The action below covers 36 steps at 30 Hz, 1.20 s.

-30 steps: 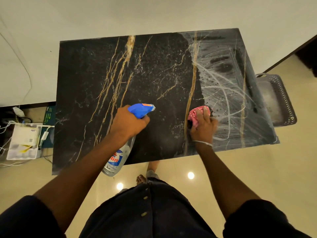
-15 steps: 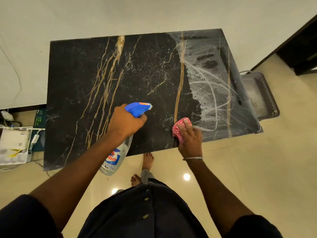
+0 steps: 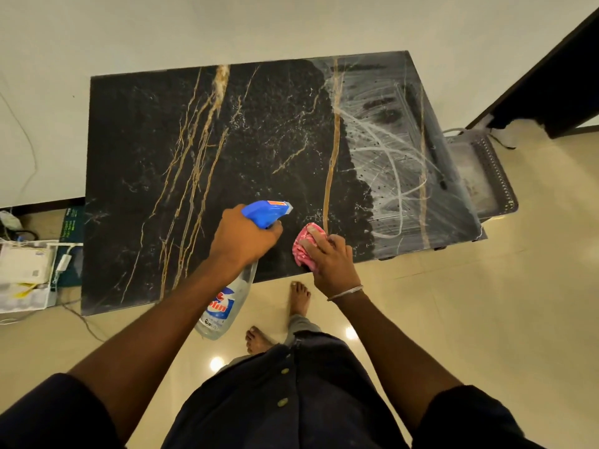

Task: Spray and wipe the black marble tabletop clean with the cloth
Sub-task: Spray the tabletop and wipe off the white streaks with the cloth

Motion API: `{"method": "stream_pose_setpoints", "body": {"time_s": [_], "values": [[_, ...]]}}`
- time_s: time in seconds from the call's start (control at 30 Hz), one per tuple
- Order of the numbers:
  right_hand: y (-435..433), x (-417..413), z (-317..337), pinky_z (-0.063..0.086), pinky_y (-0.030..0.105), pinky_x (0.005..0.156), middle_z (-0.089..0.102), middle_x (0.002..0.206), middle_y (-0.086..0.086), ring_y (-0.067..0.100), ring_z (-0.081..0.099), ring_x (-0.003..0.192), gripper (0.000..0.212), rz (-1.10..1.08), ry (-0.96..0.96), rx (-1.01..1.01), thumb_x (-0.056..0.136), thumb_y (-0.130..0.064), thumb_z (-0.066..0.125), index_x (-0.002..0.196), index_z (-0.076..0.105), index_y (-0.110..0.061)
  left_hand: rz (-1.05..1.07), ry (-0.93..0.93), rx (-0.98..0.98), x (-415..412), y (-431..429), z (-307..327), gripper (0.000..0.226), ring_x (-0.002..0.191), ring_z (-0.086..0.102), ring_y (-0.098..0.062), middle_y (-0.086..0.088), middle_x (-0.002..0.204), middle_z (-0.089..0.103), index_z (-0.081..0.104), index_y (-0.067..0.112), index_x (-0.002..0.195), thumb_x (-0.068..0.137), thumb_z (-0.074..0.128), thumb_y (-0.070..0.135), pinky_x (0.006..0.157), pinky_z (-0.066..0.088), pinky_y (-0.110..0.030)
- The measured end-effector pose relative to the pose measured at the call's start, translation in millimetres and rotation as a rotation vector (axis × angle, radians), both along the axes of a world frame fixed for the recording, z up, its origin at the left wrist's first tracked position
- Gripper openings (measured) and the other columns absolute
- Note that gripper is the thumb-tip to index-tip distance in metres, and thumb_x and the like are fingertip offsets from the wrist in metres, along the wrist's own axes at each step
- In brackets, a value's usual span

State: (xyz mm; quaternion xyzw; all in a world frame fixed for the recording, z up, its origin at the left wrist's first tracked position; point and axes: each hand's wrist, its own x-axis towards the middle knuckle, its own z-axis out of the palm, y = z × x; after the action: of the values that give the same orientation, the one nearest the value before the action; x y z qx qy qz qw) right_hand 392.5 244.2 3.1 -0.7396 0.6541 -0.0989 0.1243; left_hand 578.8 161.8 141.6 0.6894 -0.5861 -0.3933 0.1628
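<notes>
Black marble tabletop [image 3: 146,140] with gold veins is set against a pale wall [image 3: 291,24], over a cream tiled floor [image 3: 486,319]. Right end is covered in whitish wipe streaks [image 3: 395,163]; fine droplets are seen across the middle. Spray bottle [image 3: 223,306] is gripped at the neck by the left hand [image 3: 241,236], blue nozzle aimed at the tabletop, clear body hanging past the near edge. Pink cloth [image 3: 303,246] is bunched and pressed onto the tabletop near the near edge, clutched by the right hand [image 3: 330,257], index finger laid over it, just beside a gold vein. Grey tray [image 3: 483,170] is seen on the floor at right, papers [image 3: 26,277] at left.
</notes>
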Motion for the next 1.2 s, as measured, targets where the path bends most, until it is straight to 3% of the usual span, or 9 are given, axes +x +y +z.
{"method": "stream_pose_setpoints", "body": {"time_s": [0.13,0.27,0.4,0.6,0.73,0.83,1.0,1.1,1.2], "values": [[-13,-72,-8,0.042,0.044,0.092,0.042,0.149,0.003,0.032,0.043,0.117,0.046,-0.148,0.072,0.05,0.085,-0.032,0.051,0.131,0.054,-0.028,-0.006,0.017,-0.002,-2,-16,4,0.027,0.073,0.056,-0.015,-0.005,0.084,0.058,0.053,0.016,0.099,0.082,0.069,0.028,0.073,0.047,-0.026],[-25,-112,-15,0.037,0.04,0.093,0.039,0.152,0.005,0.035,0.047,0.119,0.05,-0.305,0.138,0.081,0.088,-0.034,0.035,0.132,0.055,-0.024,0.037,0.034,0.011,-5,-30,7,0.027,0.072,0.055,-0.012,-0.001,0.083,0.056,0.047,0.021,0.096,0.082,0.069,0.028,0.071,0.045,-0.025],[-27,-86,-15,0.038,0.045,0.094,0.04,0.152,0.009,0.038,0.046,0.12,0.048,-0.354,0.107,0.046,0.091,-0.034,0.037,0.134,0.054,-0.021,0.072,0.014,0.047,-11,-44,6,0.028,0.069,0.054,-0.012,0.001,0.079,0.055,0.046,0.022,0.094,0.082,0.07,0.03,0.07,0.044,-0.024],[-30,-17,-5,0.044,0.047,0.082,0.051,0.142,0.007,0.036,0.042,0.114,0.048,-0.045,-0.011,-0.073,0.082,-0.039,0.05,0.129,0.05,-0.027,0.089,0.066,0.039,-25,-60,-3,0.025,0.071,0.061,-0.015,-0.001,0.077,0.06,0.055,0.019,0.091,0.077,0.073,0.03,0.069,0.052,-0.025],[-36,-39,-10,0.047,0.046,0.081,0.043,0.146,0.004,0.036,0.043,0.115,0.055,0.146,0.012,-0.077,0.081,-0.039,0.057,0.134,0.048,-0.027,0.073,0.077,0.028,-36,-69,-6,0.024,0.07,0.061,-0.016,-0.001,0.075,0.06,0.058,0.017,0.09,0.077,0.073,0.03,0.068,0.053,-0.025],[-48,-87,-13,0.044,0.044,0.084,0.047,0.146,0.007,0.039,0.048,0.112,0.05,-0.005,0.029,-0.07,0.084,-0.038,0.049,0.132,0.051,-0.025,0.084,0.089,0.027,-43,-74,-5,0.024,0.068,0.059,-0.015,0.002,0.072,0.057,0.055,0.019,0.09,0.078,0.072,0.03,0.068,0.051,-0.024],[-65,-147,-24,0.027,0.038,0.103,0.032,0.157,0.0,0.032,0.04,0.133,0.053,-0.282,0.169,0.104,0.092,-0.038,0.031,0.139,0.051,-0.025,0.085,0.087,0.035,-49,-83,-7,0.023,0.065,0.058,-0.014,0.001,0.07,0.057,0.058,0.017,0.089,0.077,0.073,0.029,0.071,0.055,-0.029],[-70,-119,-13,0.033,0.041,0.098,0.038,0.154,0.005,0.035,0.043,0.123,0.049,-0.398,0.072,0.051,0.09,-0.034,0.041,0.136,0.053,-0.021,0.106,0.096,0.04,-54,-86,-7,0.022,0.066,0.058,-0.014,-0.001,0.071,0.058,0.054,0.019,0.088,0.078,0.072,0.028,0.072,0.054,-0.031],[-78,-79,-1,0.043,0.047,0.086,0.043,0.148,0.007,0.036,0.041,0.113,0.05,-0.292,0.0,-0.02,0.083,-0.027,0.062,0.132,0.054,-0.024,0.122,0.109,0.026,-58,-89,-6,0.023,0.064,0.058,-0.015,-0.003,0.071,0.059,0.055,0.018,0.085,0.076,0.073,0.029,0.071,0.056,-0.033]]}}
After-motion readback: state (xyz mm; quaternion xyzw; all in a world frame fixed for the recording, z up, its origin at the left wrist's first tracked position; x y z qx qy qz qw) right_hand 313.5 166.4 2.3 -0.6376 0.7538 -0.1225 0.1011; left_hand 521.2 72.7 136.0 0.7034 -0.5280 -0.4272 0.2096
